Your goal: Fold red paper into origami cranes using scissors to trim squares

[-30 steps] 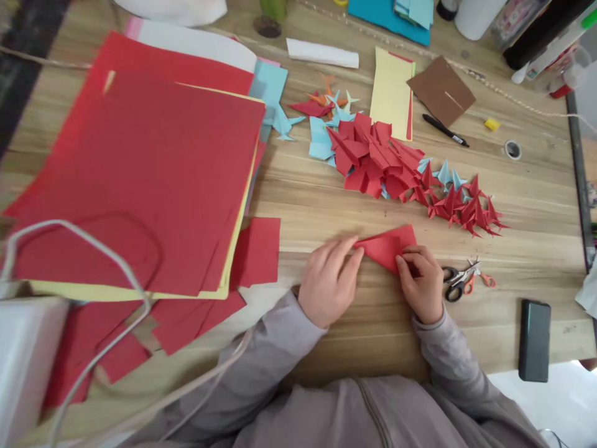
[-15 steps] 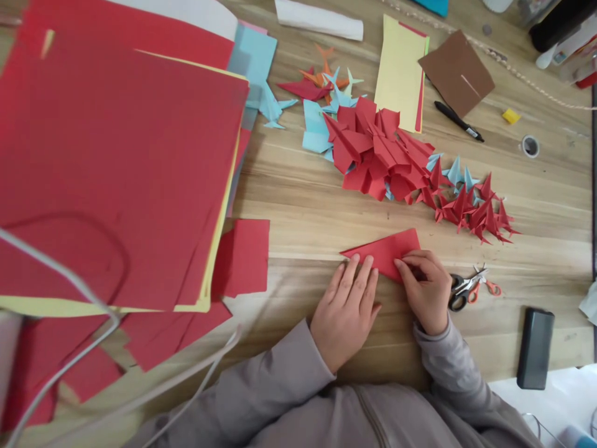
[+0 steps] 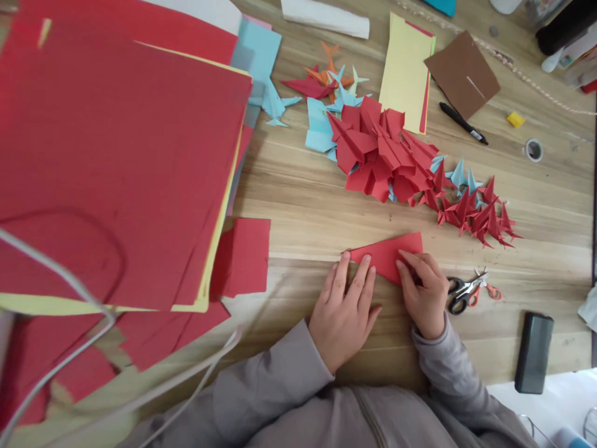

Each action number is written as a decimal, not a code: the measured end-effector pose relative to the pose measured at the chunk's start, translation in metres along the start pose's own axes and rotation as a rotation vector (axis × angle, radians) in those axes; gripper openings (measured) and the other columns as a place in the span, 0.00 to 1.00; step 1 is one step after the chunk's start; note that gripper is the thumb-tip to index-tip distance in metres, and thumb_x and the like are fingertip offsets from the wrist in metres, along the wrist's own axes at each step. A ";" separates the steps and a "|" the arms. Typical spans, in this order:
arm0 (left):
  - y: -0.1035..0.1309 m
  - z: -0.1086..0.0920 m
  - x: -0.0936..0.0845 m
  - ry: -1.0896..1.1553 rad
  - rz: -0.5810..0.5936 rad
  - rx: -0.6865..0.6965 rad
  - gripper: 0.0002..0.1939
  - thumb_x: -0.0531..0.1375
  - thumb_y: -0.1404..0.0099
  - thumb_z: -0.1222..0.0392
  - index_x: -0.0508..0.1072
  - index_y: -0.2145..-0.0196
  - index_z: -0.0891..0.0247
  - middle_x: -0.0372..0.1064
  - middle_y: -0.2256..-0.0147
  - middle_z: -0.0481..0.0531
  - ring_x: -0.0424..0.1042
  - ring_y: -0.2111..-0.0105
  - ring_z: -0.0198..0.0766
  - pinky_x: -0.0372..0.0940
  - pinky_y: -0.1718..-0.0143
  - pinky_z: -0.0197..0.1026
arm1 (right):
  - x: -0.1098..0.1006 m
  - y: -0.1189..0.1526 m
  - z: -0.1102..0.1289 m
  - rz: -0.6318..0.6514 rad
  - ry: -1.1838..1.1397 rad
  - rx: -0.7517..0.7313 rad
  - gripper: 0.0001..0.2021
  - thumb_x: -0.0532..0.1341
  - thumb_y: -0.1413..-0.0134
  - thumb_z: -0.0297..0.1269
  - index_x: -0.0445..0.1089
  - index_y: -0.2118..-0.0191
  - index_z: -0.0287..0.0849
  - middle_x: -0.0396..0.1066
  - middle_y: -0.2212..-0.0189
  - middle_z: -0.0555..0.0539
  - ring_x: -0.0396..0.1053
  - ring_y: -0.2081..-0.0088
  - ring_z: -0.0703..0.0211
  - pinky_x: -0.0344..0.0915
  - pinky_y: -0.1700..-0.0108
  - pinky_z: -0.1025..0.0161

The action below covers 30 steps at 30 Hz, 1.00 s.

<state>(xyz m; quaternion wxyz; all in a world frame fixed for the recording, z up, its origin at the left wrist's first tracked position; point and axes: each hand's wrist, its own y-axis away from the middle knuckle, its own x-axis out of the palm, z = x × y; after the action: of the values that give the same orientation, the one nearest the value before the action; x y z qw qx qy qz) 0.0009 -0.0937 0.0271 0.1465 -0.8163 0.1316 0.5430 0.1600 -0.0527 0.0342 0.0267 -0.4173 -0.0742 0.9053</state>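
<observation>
A folded piece of red paper (image 3: 389, 252), narrow at its left tip and wide at its right end, lies on the table in front of me. My left hand (image 3: 345, 305) rests flat with its fingers apart, the fingertips on the paper's left tip and lower edge. At the right end, my right hand (image 3: 423, 289) has thumb and forefinger pinched on the paper. Beyond it sit a pile of folded red paper pieces (image 3: 380, 152) and several small pointed red ones (image 3: 471, 208), with blue ones among them.
A big stack of red sheets (image 3: 116, 168) covers the left side, with cut red squares (image 3: 252, 255) beside it. Scissors (image 3: 461, 292) and a black power-bank-like box (image 3: 534, 352) lie right. Farther back are yellow paper (image 3: 405, 71), brown paper (image 3: 464, 74), a pen (image 3: 462, 123) and a tape roll (image 3: 533, 150).
My left forefinger has shifted left to the paper's narrow tip, and the fingers have spread. The right hand keeps its pinch. The whole view has shifted slightly.
</observation>
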 end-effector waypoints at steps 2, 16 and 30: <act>0.000 0.000 0.000 -0.003 0.004 0.001 0.28 0.54 0.37 0.52 0.63 0.44 0.72 0.53 0.39 0.62 0.40 0.37 0.62 0.50 0.42 0.58 | 0.000 -0.001 0.000 0.013 -0.003 -0.008 0.09 0.57 0.44 0.29 0.73 0.59 0.42 0.70 0.69 0.46 0.68 0.69 0.62 0.67 0.67 0.64; 0.000 0.002 0.002 0.026 0.011 0.010 0.29 0.55 0.38 0.52 0.62 0.43 0.70 0.52 0.39 0.61 0.40 0.37 0.61 0.48 0.41 0.59 | -0.001 0.002 -0.004 0.049 0.148 -0.072 0.14 0.55 0.44 0.27 0.73 0.54 0.43 0.69 0.69 0.45 0.67 0.67 0.59 0.66 0.64 0.61; 0.000 0.002 0.001 0.027 -0.014 0.005 0.28 0.55 0.38 0.53 0.63 0.44 0.72 0.54 0.40 0.63 0.42 0.37 0.61 0.48 0.41 0.59 | -0.003 -0.001 -0.001 0.086 0.044 0.027 0.11 0.57 0.44 0.32 0.74 0.56 0.41 0.69 0.72 0.47 0.67 0.72 0.62 0.66 0.69 0.65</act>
<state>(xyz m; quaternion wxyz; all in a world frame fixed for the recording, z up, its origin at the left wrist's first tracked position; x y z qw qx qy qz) 0.0001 -0.0930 0.0255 0.1508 -0.8241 0.1292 0.5305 0.1633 -0.0521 0.0360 -0.0050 -0.4395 -0.0434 0.8972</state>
